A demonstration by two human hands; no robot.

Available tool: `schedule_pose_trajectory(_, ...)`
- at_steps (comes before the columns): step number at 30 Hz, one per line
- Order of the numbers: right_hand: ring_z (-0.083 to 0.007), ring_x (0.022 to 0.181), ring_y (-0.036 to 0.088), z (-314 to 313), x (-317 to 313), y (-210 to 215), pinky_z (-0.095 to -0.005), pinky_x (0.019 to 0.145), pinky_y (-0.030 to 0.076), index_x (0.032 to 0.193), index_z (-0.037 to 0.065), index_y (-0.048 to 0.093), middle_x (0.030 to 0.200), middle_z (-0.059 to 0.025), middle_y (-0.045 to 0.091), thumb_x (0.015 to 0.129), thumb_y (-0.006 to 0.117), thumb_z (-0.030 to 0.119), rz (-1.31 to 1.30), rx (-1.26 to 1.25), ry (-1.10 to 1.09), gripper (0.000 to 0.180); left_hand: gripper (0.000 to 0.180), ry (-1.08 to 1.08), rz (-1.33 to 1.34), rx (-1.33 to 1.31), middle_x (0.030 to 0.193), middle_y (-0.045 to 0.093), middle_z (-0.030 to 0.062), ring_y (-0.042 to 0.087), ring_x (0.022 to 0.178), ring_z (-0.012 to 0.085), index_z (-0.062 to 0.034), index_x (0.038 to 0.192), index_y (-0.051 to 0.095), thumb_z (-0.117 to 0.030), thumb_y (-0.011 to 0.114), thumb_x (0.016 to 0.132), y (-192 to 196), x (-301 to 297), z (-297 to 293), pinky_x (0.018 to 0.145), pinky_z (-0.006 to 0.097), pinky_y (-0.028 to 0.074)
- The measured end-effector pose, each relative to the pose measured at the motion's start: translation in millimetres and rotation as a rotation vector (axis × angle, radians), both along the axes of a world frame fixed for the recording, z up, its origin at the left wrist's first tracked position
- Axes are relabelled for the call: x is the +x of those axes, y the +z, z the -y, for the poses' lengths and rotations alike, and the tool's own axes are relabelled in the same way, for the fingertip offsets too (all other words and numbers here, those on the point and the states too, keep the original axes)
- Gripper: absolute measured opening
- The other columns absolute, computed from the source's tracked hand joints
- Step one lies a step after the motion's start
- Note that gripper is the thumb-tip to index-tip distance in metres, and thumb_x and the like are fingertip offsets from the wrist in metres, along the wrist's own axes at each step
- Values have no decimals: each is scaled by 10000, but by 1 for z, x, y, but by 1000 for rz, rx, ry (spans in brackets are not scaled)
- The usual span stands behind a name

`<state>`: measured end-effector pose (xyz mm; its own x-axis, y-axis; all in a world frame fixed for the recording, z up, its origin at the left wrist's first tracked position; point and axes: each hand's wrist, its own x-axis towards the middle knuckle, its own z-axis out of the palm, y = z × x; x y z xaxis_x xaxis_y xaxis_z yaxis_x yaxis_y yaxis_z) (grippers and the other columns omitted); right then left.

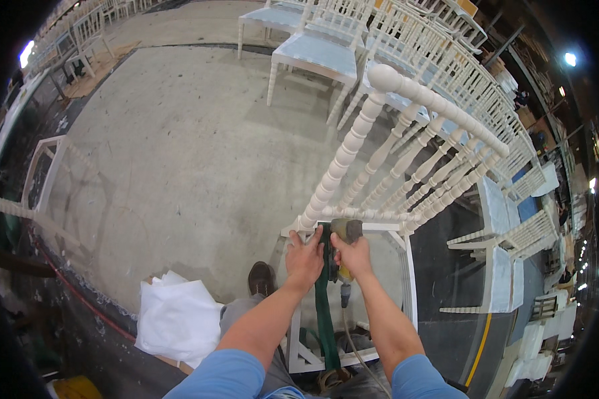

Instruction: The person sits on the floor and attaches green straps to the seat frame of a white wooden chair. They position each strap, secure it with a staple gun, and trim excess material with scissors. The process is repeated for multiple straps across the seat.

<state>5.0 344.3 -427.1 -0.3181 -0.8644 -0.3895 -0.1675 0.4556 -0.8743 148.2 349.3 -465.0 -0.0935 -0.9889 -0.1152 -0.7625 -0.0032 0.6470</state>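
Note:
A white chair frame (410, 286) with a tall back of turned spindles (339, 163) stands before me, its seat without a panel. A dark green webbing strap (322, 312) runs from the seat's back rail toward my lap. My left hand (303, 261) lies at the back left corner, fingers spread, fingertips touching the rail and the strap's edge. Around a yellow and grey pneumatic staple gun (346, 229) my right hand (354, 256) is closed. The gun's head is at the back rail beside the strap; an air hose (348, 332) trails from its lower end. Its nose is hidden.
White sheet material (178, 311) is piled at my left, near my shoe (261, 278). A bare chair frame (50, 173) lies farther left, by a red hose (80, 289). White chairs with pale blue seats (317, 54) stand in rows ahead and to the right.

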Motion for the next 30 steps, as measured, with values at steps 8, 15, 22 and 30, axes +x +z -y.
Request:
schedule_pose_trajectory(8,-124,484,566,1,9,0,-290,425,438,949,-13,696,756,-42,660,936,774,206,50,-35,9,233,470,47,-41,-9,1418,407,277,626,1015,480,-376,1457,578,-278,586,997,-2,0,0,897,516,540)
schedule_pose_trajectory(15,-124,483,568,1,19,3,-290,429,441,947,-14,702,778,-48,679,943,764,214,68,-53,40,236,413,76,-98,-84,1407,441,282,628,1042,490,-312,1385,646,-235,606,981,-12,3,-1,895,519,546)
schedule_pose_trajectory(22,-121,484,568,-4,18,5,-292,429,445,957,-18,705,792,-48,680,946,758,208,29,-29,87,232,358,107,-157,-134,1394,471,319,634,1065,515,-258,1315,693,-204,627,967,-13,6,-2,908,524,544)
schedule_pose_trajectory(30,-118,500,572,-6,16,3,-280,437,450,975,-6,706,800,-46,681,943,764,204,27,-20,46,220,332,116,-177,-86,1414,465,342,632,1076,522,-261,1298,700,-216,625,978,-13,3,-1,919,529,542)
